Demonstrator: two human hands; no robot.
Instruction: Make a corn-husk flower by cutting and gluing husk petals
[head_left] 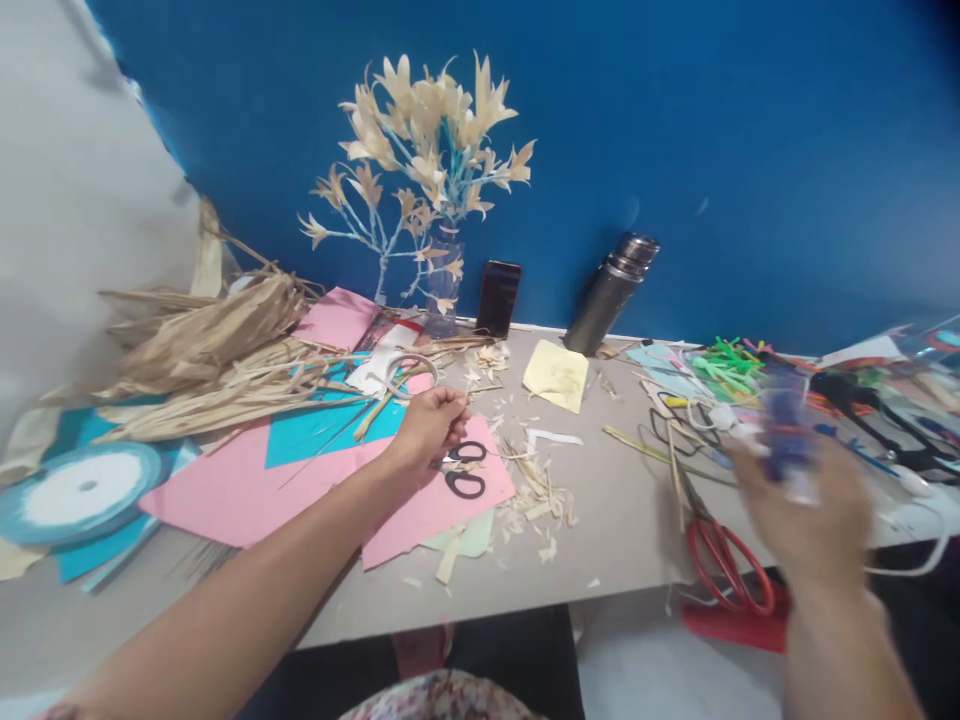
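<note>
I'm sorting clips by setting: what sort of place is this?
Probably a craft worktable: dried husk strips piled at the left, pink and teal paper sheets, black scissors by the left hand.

1. Stretches the bare left arm (247, 590) forward, elbow well behind the grip, forearm running straight up to it.
2. Holds the left wrist level just behind the grip.
3. Curls the left hand (429, 425) knuckles-up, thumb pinched against the fingertips.
4. Stands the right forearm (847, 640) steeply below the grip.
5. Bunches the right hand (806, 510) with fingers upward, back facing the camera, blurred.
</note>
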